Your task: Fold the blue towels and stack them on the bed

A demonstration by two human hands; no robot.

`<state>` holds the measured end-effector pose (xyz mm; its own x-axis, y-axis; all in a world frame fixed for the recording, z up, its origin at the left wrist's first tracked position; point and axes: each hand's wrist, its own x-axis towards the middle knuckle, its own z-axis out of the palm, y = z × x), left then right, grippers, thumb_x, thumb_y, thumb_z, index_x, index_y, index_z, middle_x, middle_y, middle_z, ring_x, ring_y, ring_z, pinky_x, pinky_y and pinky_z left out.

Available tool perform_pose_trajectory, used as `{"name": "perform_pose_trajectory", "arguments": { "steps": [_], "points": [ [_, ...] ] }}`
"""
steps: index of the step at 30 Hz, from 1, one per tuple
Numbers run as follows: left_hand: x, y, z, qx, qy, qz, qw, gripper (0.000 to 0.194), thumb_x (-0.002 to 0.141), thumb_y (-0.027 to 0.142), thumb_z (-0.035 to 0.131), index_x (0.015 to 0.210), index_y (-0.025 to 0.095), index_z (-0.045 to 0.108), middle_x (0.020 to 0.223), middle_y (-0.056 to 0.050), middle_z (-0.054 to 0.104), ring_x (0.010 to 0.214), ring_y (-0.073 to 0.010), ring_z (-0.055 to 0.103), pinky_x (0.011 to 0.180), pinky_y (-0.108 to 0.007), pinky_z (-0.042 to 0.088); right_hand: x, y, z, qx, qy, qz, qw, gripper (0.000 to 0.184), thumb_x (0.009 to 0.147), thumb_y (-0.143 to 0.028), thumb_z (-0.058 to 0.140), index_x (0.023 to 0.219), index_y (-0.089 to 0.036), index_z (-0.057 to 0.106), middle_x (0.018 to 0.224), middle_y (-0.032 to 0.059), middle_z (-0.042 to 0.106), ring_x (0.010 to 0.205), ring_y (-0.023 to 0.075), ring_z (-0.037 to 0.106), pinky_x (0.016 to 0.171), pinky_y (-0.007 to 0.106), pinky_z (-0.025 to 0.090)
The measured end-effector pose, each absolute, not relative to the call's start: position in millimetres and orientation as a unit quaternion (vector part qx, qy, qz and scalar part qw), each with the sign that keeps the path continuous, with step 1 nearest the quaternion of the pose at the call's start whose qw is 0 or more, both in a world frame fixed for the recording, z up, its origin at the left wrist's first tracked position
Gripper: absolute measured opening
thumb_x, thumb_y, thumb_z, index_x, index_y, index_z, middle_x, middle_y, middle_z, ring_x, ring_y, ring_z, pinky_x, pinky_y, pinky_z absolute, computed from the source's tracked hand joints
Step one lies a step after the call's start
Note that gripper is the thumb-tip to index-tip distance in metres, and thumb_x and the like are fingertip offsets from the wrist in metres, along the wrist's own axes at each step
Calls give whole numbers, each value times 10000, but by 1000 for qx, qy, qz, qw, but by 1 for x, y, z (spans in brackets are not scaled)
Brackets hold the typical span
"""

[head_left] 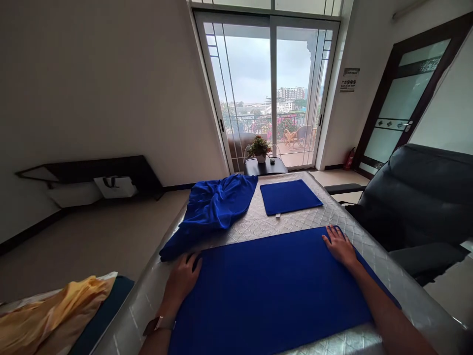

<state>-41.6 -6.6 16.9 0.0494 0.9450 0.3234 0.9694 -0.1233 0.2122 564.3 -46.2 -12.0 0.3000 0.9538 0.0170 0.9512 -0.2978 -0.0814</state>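
Note:
A blue cloth (273, 291) lies spread flat on the pale quilted mattress (240, 231) in front of me. My left hand (183, 276) rests at its far left corner, fingers extended and slightly apart. At the far right corner, my right hand (340, 245) lies flat on the cloth with fingers spread. Beyond it sits a smaller, neatly folded blue cloth (290, 197) with a white tag at its near edge. A crumpled blue cloth (218, 202) is heaped at the far left of the mattress, its near end close to my left hand.
A black armchair (424, 197) stands close along the right side. Yellow bedding (62, 315) lies lower left. Past the mattress, a small dark table (266, 166) holds a potted plant (260, 148) before the sliding glass door (271, 88). A white bag (115, 187) stands by the left wall.

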Motion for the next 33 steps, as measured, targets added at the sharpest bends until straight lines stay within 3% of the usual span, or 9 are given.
{"name": "perform_pose_trajectory", "arguments": {
  "steps": [12, 18, 23, 29, 33],
  "points": [
    [-39, -15, 24, -713, -681, -163, 33, 521, 1013, 462, 351, 1302, 163, 664, 1363, -162, 597, 1235, -325, 604, 1086, -463, 467, 571, -44, -20, -804, -593, 29, 26, 708, 1029, -547, 166, 1652, -211, 181, 1717, 0, 146, 1577, 229, 124, 1272, 472, 115],
    [-42, -19, 27, -719, -676, -160, 8, 486, 1010, 434, 390, 1360, 196, 629, 1410, -156, 577, 1257, -322, 601, 1076, -456, 477, 552, -49, 10, -834, -550, 16, -36, 681, 1036, -512, 157, 1650, -217, 189, 1717, 26, 150, 1574, 288, 129, 1255, 566, 95],
    [-46, -20, 27, -718, -675, -167, -11, 494, 1008, 458, 393, 1348, 199, 641, 1395, -159, 601, 1275, -338, 593, 1071, -478, 481, 443, -50, 48, -806, -591, -15, -27, 659, 1045, -456, 198, 1594, -135, 369, 1676, 131, 275, 1548, 345, 216, 1243, 561, 95],
    [-49, -23, 27, -725, -663, -188, -9, 534, 1027, 482, 335, 1349, 179, 635, 1407, -147, 597, 1313, -322, 562, 1114, -468, 452, 242, -58, 52, -583, -800, 100, 98, 694, 1049, -558, 197, 1614, -175, 321, 1675, 67, 280, 1566, 252, 179, 1267, 486, 91],
    [-50, -26, 26, -731, -651, -204, 5, 569, 1041, 509, 282, 1331, 185, 649, 1380, -130, 621, 1284, -303, 587, 1113, -458, 462, 195, -59, 40, -542, -819, 141, 120, 702, 1051, -577, 191, 1625, -185, 287, 1690, 50, 233, 1574, 239, 140, 1273, 476, 71]
  ]
}}
